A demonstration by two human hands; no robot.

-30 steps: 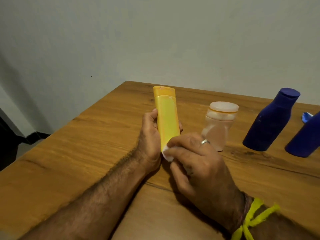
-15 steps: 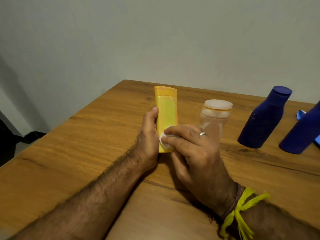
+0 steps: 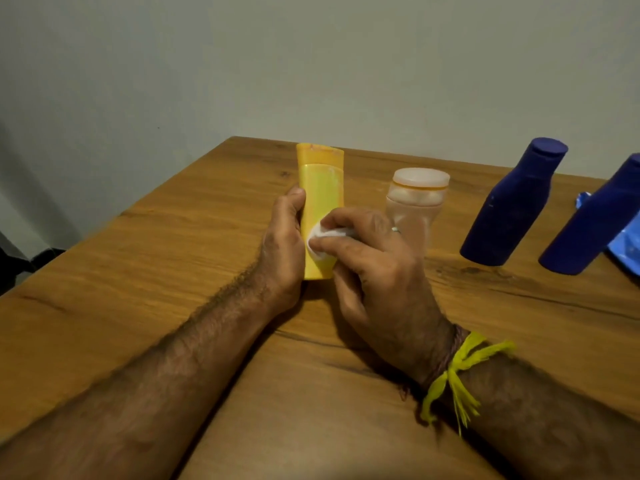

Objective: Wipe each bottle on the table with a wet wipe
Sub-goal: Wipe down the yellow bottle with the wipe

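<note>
A yellow bottle (image 3: 321, 188) stands cap-up on the wooden table (image 3: 145, 271). My left hand (image 3: 282, 244) grips its left side, thumb on the front edge. My right hand (image 3: 374, 271) presses a small white wet wipe (image 3: 320, 240) against the lower front of the yellow bottle. Right of it stands a clear bottle with a pale cap (image 3: 417, 199), partly behind my right hand. Further right stand two dark blue bottles (image 3: 512, 206) (image 3: 599, 220), the second cut off by the frame edge.
A blue wipe packet (image 3: 627, 251) lies behind the rightmost blue bottle at the right edge. A plain wall runs behind the table's far edge. The table's left edge drops to the floor. A yellow thread is tied on my right wrist (image 3: 457, 372).
My right hand has slid the wipe up from the bottle's base onto its lower front face. My left hand keeps the same hold.
</note>
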